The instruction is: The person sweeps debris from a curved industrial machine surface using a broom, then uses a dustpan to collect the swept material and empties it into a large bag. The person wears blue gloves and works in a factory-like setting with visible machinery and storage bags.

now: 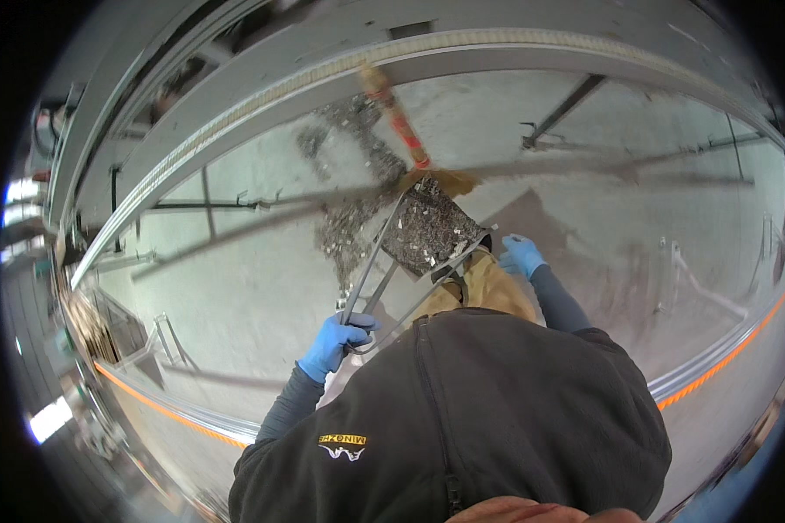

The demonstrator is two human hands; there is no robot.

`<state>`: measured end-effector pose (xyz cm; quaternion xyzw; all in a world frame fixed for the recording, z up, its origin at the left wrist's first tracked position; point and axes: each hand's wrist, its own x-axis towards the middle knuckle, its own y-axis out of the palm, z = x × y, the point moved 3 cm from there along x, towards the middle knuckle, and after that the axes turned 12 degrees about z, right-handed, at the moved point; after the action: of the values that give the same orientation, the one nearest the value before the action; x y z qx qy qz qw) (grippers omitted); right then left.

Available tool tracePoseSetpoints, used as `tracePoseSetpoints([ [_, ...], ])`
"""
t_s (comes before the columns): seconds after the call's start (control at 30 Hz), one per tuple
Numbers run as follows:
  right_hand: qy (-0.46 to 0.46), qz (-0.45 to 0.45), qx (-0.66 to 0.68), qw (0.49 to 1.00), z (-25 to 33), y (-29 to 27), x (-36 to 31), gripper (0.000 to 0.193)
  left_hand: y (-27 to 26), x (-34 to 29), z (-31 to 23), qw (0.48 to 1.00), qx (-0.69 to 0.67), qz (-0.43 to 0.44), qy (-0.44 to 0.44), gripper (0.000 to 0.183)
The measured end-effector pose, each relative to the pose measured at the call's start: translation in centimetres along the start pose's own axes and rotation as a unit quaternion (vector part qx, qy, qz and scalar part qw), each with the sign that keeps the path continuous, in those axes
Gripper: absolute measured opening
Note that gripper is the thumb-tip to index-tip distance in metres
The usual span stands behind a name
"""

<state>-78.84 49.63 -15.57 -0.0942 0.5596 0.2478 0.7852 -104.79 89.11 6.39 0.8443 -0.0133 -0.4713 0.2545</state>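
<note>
My left hand [337, 343], in a blue glove, is closed round the grey metal handle of a long-handled dustpan [377, 288]. Its square pan is covered with dark shredded debris [432, 228] and pale bits, in front of my legs. Just beyond the pan is a broom [401, 129] with a red and tan handle pointing away from me and straw-coloured bristles, held by neither hand. My right hand [521, 254], also gloved in blue, is beside the pan's right corner, its fingers stretched out and apparently holding nothing.
More dark debris [344, 231] lies scattered on the pale grey floor [262, 296], left of and beyond the pan. A long curved-looking beam [497, 54] crosses the far side. Metal brackets [545, 131] stand out on the far side, and an orange-edged rail [726, 347] runs at right.
</note>
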Motion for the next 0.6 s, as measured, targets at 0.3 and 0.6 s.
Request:
tracePoseSetpoints([
  [0.3, -0.002, -0.179, 0.174, 0.968, -1.1, -13.2, -11.0, 0.039, 9.4, 10.5, -18.6, 0.988, 0.028, 0.115, -0.097, 0.041],
  [0.6, 0.046, -0.21, 0.277, 0.937, -3.0, -32.8, -15.9, 0.048, 33.1, 25.7, -35.4, 0.975, 0.086, 0.157, -0.13, 0.041],
])
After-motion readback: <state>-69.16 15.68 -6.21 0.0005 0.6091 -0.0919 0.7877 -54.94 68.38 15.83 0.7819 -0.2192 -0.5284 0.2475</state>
